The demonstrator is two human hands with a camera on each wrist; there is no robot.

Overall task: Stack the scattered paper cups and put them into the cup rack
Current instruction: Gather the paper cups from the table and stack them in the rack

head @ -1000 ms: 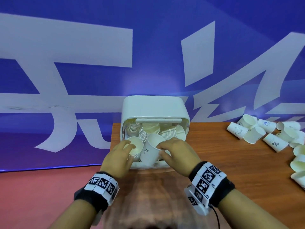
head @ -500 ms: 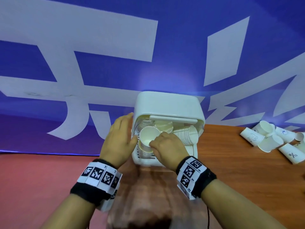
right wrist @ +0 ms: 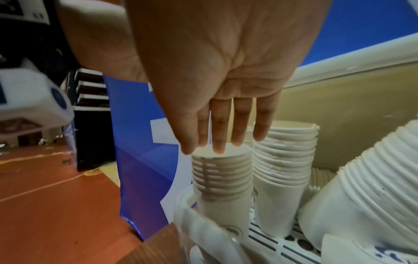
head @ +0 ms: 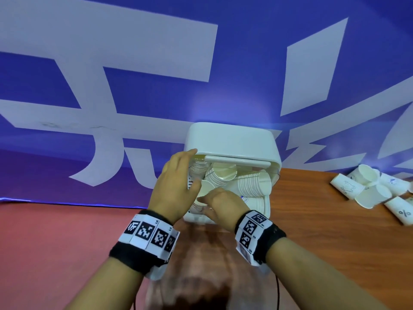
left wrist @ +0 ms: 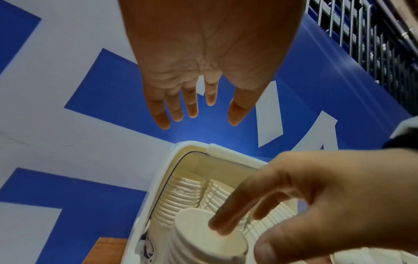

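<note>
The right hand's fingertips (right wrist: 218, 142) lie straight and close together on the rim of the near-left stack (right wrist: 222, 180), pressing its top cup down rather than gripping it; in the left wrist view the same fingers (left wrist: 228, 219) rest inside that cup's mouth. The right hand (head: 223, 205) comes in from the near side over the front wall of the rack (head: 232, 142). The left hand (head: 176, 189) is open, fingers spread and straight, hovering at the rack's left edge; whether it touches the wall I cannot tell. Inside the white rack stand several more stacks: one just right of the pressed stack (right wrist: 285, 160), and a tall one leaning at the right (right wrist: 371, 187). The rack sits at the far left corner of the table (head: 324, 231), close to its left edge. Loose cups (head: 373, 191) lie on their sides well to the right, so the job looks only partly done. The risks, as I judge them: pressing off-centre could tilt the stack against its neighbour or crush the thin rim; a hard push could shove the light rack toward the table's left edge if the left hand does not brace it; and the leaning right stack could topple when bumped.
</note>
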